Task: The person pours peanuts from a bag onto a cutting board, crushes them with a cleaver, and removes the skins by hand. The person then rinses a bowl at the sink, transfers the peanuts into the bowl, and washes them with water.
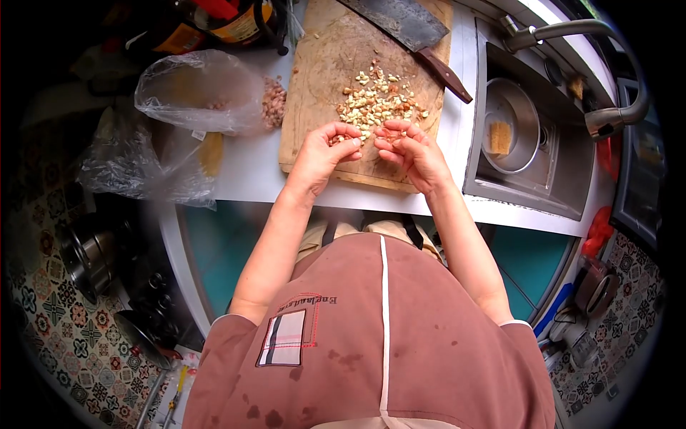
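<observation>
Pale, chopped-looking peanuts (pixel 382 100) lie in a loose heap on the wooden cutting board (pixel 314 79), mixed with reddish skins. At the near side of the heap, my left hand (pixel 325 154) is closed, thumb and index finger pinched together; reddish peanuts show inside its curled fingers. Facing it a short gap away, my right hand (pixel 416 154) has its fingers curled with thumb against them. Reddish bits show at its fingertips, too small to name. A cleaver (pixel 400 25) with a brown wooden handle rests across the board's far right part.
Left of the board lies a clear plastic bag (pixel 200 89) with reddish peanuts (pixel 273 104) at its mouth. Dark bottles (pixel 243 25) stand behind it. On the right, a sink (pixel 564 189) holds a metal bowl (pixel 529 121) with a sponge (pixel 500 138); a faucet (pixel 607 121) arches over it.
</observation>
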A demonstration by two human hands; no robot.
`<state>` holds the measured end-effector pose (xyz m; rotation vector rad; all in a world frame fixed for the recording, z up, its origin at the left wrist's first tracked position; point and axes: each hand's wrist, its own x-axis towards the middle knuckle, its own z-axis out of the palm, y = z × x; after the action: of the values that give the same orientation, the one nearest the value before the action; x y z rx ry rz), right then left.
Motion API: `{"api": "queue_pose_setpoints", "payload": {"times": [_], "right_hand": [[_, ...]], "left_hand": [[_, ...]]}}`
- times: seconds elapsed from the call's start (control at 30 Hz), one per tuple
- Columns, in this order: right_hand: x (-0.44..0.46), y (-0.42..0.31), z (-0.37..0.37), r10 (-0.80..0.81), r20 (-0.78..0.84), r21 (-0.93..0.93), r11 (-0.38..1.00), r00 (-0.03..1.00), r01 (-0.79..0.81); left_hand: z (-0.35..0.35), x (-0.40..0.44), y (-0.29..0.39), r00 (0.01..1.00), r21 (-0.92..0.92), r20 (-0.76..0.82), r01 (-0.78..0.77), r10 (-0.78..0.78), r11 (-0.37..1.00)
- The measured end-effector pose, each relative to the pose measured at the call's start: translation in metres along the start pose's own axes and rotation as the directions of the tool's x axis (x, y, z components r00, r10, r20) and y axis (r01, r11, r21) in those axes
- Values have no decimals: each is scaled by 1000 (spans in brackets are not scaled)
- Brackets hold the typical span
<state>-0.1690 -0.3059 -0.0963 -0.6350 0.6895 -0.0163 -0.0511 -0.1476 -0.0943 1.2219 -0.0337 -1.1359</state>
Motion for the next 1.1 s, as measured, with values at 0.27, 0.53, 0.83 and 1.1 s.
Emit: {"api": "queue_pose_setpoints", "payload": {"times": [0.27,0.53,0.83,1.1], "right_hand": [[10,6,-16,13,-127,24,1000,992,-10],[5,2,-13,-2,-46,110,994,999,7],[5,5,-9,-68,37,45,997,997,66],[3,2,-6,-51,-163,-99,994,985,35]], "left_hand": [[-1,0,1,1000,-5,-14,22,-22,1000],[2,0,1,1000,-23,-3,28,-28,999],[2,1,-1,1000,-38,-4,20,-20,999],[3,1,1,1000,-40,-1,20,-20,999]]}}
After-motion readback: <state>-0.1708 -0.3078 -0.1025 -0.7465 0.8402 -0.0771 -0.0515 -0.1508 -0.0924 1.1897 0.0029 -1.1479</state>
